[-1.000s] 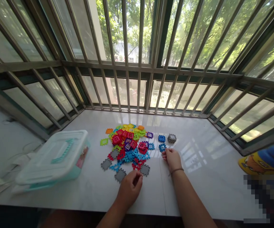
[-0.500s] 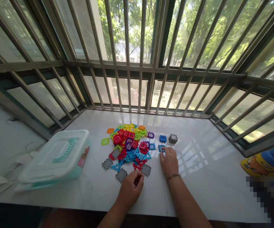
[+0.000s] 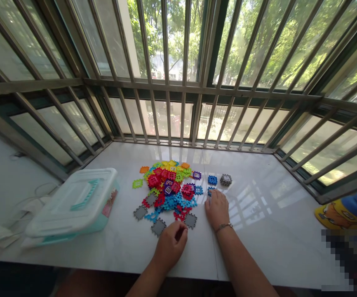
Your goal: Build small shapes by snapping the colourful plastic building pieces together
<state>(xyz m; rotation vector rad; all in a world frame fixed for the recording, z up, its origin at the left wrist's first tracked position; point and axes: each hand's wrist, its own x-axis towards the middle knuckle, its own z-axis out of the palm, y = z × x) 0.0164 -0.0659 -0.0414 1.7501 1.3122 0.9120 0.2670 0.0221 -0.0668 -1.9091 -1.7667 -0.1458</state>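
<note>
At the near edge of the white stone sill, my left hand lay curled, its fingers bent loosely inward, just beside a grey square tile; I could not tell whether they held anything. My right hand, a thin bracelet at its wrist, rested farther along, its fingertips touching a small blue tile, though whether they had hold of it could not be told. Between and beyond the hands lay a loose heap of interlocking plastic tiles in red, blue, green, yellow, orange and purple, with a second grey tile at its near side. Just past my right fingertips, apart from the heap, sat a blue square tile beside a grey tile block. Left of the heap stood a lidded pale turquoise storage box; at the far right lay a yellow and blue printed object. Farthest off, metal window bars stood before green trees.
</note>
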